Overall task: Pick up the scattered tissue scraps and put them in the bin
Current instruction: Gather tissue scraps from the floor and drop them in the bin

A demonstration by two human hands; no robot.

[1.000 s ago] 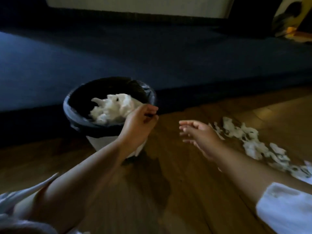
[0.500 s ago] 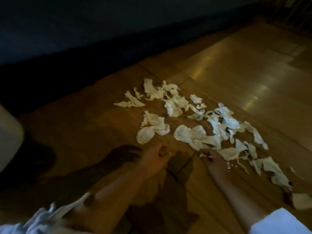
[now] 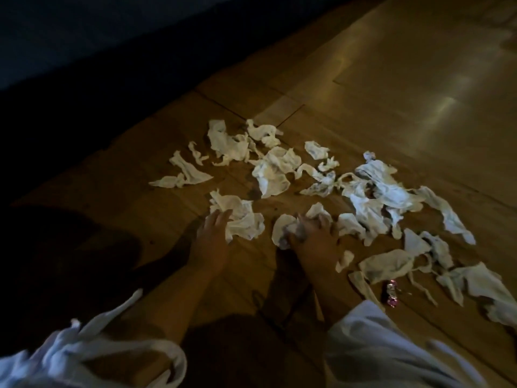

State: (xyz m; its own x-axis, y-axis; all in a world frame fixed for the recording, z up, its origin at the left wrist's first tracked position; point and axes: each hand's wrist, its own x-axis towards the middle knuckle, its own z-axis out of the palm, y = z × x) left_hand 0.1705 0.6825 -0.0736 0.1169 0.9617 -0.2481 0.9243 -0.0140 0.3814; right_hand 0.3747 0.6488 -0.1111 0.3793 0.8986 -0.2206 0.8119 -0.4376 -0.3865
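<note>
Several white tissue scraps [image 3: 275, 170] lie scattered across the wooden floor [image 3: 391, 79], from the middle of the view to the right edge. My left hand [image 3: 212, 236] rests on the floor with its fingers on a crumpled scrap [image 3: 243, 219]. My right hand [image 3: 310, 239] presses down on another scrap [image 3: 285, 229], fingers curled around it. More scraps [image 3: 389, 264] lie just right of that hand. The bin is out of view.
A small pink shiny wrapper [image 3: 391, 293] lies on the floor near my right sleeve [image 3: 391, 354]. A dark blue sofa or bed edge [image 3: 84, 37] runs along the top left. Dim light and shadow cover the left side.
The view swung from the bin to the scrap pile. Both hands moved forward onto the nearest scraps; the right hand has closed on one.
</note>
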